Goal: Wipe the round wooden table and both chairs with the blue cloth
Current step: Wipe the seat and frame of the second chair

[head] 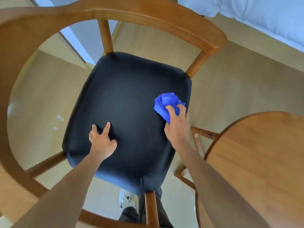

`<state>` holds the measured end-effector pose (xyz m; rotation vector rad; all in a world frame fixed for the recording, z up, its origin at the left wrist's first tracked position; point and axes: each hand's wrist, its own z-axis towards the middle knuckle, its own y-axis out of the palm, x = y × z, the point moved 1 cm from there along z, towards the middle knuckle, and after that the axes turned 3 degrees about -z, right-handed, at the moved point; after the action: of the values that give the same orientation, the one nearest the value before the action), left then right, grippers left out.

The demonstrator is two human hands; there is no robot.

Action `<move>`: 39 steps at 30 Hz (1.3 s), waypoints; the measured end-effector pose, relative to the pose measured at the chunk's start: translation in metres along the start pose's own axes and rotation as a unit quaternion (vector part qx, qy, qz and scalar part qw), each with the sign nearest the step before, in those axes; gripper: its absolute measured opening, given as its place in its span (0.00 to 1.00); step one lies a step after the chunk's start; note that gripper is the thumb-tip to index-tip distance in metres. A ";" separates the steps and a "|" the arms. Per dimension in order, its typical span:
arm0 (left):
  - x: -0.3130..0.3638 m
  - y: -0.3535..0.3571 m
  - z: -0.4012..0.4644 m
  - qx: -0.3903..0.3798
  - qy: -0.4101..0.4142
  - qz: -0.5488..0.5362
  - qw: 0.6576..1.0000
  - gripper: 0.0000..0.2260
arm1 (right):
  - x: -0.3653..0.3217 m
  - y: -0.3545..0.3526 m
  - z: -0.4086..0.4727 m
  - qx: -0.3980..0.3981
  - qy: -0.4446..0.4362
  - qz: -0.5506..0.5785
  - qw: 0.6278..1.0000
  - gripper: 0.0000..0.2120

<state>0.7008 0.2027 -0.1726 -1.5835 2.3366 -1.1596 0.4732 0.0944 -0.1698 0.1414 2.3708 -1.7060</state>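
You won't find any readable text, labels, brands or numbers here: nothing legible on the chair seat (126,116), the blue cloth (166,104) or the desk (256,153).

Matt dark fabric covers the chair seat (125,104), framed by smooth, satin-finished wood on the chair frame (156,15). Crumpled soft blue cloth (166,102). The table (256,153) shows warm, smooth wood grain.

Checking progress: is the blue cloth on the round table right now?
No, the right hand presses the blue cloth onto the chair's dark seat.
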 end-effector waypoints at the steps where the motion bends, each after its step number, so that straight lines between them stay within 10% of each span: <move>1: -0.001 -0.001 0.000 -0.003 0.002 0.002 1.000 0.31 | -0.005 0.007 -0.017 -0.010 -0.013 -0.015 1.000 0.29; 9: -0.005 0.003 0.000 -0.009 0.024 0.020 0.999 0.31 | -0.022 0.046 -0.124 -0.106 -0.208 -0.063 0.970 0.29; 25: -0.006 0.013 0.011 0.034 0.030 0.058 0.997 0.32 | -0.037 0.055 -0.158 -0.190 -0.606 -0.213 0.742 0.20; 39: 0.000 0.002 -0.002 0.021 0.013 0.003 1.000 0.31 | 0.047 -0.020 -0.111 -0.114 -0.200 -0.114 0.967 0.22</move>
<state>0.6984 0.2039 -0.1720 -1.5567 2.3142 -1.2269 0.4105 0.1907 -0.1283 -0.4840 2.3104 -1.3683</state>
